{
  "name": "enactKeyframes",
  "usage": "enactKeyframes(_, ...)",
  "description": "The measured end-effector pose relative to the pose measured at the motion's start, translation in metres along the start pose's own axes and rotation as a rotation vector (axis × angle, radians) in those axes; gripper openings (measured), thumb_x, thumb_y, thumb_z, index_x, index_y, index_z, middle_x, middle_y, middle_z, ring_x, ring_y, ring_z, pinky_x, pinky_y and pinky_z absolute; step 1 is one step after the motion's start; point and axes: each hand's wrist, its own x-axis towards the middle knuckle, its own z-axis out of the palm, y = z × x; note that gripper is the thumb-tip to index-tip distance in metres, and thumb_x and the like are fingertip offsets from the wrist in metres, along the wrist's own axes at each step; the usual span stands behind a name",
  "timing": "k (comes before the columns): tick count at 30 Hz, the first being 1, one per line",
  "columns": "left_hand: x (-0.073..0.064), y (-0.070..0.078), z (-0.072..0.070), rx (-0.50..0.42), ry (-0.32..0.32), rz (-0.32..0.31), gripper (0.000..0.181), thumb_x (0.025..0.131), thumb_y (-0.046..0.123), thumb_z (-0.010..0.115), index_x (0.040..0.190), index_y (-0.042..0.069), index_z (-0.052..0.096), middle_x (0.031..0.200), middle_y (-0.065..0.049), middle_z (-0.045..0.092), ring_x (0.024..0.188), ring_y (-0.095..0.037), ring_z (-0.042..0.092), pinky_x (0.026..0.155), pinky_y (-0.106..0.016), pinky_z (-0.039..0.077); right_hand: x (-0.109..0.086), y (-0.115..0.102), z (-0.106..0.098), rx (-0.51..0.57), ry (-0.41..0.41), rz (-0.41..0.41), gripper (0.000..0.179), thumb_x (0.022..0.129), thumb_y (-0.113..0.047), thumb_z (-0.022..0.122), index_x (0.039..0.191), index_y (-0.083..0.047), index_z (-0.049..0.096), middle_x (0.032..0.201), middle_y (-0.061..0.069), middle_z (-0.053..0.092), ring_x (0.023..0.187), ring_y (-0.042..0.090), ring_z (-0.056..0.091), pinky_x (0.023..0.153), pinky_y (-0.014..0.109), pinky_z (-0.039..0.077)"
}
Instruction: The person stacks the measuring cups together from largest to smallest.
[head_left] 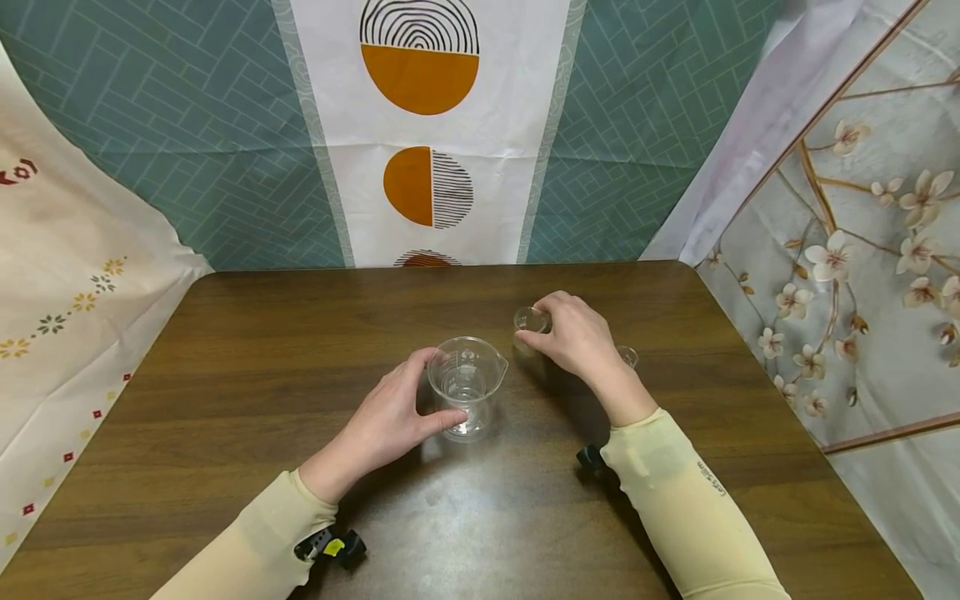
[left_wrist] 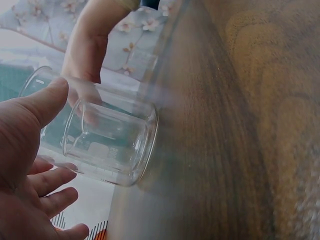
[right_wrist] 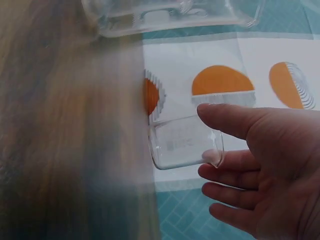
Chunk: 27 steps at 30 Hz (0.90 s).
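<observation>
In the head view, my left hand (head_left: 393, 417) holds a large clear glass beaker (head_left: 491, 375) around its side, thumb in front and fingers behind. A smaller beaker (left_wrist: 107, 135) sits inside it, as the left wrist view shows. Farther back and to the right, my right hand (head_left: 573, 333) grips a small glass beaker (head_left: 527, 321) near its rim between thumb and fingers. That small beaker (right_wrist: 182, 142) stands upright on the table, its printed marks faint in the right wrist view. Another small glass vessel (head_left: 627, 357) is mostly hidden behind my right wrist.
Everything stands on a brown wooden table (head_left: 247, 358). A patterned green and white cloth (head_left: 225, 150) hangs behind its far edge. Floral cloths hang along the left and right sides. Each wrist carries a small black camera (head_left: 348, 548).
</observation>
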Motion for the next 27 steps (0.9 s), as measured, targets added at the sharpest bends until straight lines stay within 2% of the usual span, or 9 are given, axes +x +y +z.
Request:
enactKeyframes(6, -0.001, -0.001, -0.001, -0.005, 0.003, -0.001, 0.081, 0.090, 0.038, 0.095, 0.151, 0.010, 0.050, 0.143, -0.010, 0.066, 0.134, -0.033, 0.063, 0.110, -0.058, 0.051, -0.006, -0.014, -0.012, 0.030, 0.029, -0.034, 0.058, 0.095, -0.049, 0.086, 0.132, -0.006, 0.074, 0.139, 0.009, 0.069, 0.127, 0.033, 0.065, 0.098, 0.057, 0.056)
enactKeyframes(12, -0.001, -0.003, -0.002, -0.008, 0.008, 0.000, 0.081, 0.090, 0.038, 0.095, 0.151, 0.010, 0.050, 0.143, -0.010, 0.066, 0.134, -0.033, 0.064, 0.110, -0.058, 0.051, -0.014, -0.028, -0.027, 0.046, 0.091, -0.078, 0.054, 0.093, -0.046, 0.090, 0.127, -0.008, 0.074, 0.139, 0.007, 0.068, 0.124, 0.031, 0.065, 0.095, 0.057, 0.057)
enactKeyframes(20, -0.001, -0.003, 0.000, -0.010, 0.001, -0.004, 0.082, 0.090, 0.039, 0.095, 0.152, 0.010, 0.050, 0.144, -0.009, 0.066, 0.134, -0.032, 0.063, 0.110, -0.057, 0.051, -0.030, -0.041, -0.042, 0.076, 0.173, -0.115, 0.053, 0.091, -0.046, 0.091, 0.127, -0.010, 0.074, 0.141, 0.004, 0.068, 0.131, 0.028, 0.064, 0.097, 0.056, 0.056)
enactKeyframes(27, 0.000, -0.003, 0.000, 0.002, 0.012, 0.010, 0.081, 0.089, 0.038, 0.096, 0.150, 0.010, 0.051, 0.141, -0.009, 0.067, 0.131, -0.032, 0.065, 0.109, -0.057, 0.052, -0.037, -0.052, -0.055, 0.068, 0.219, -0.186, 0.053, 0.092, -0.045, 0.092, 0.127, -0.010, 0.075, 0.138, 0.001, 0.070, 0.131, 0.026, 0.064, 0.099, 0.056, 0.057)
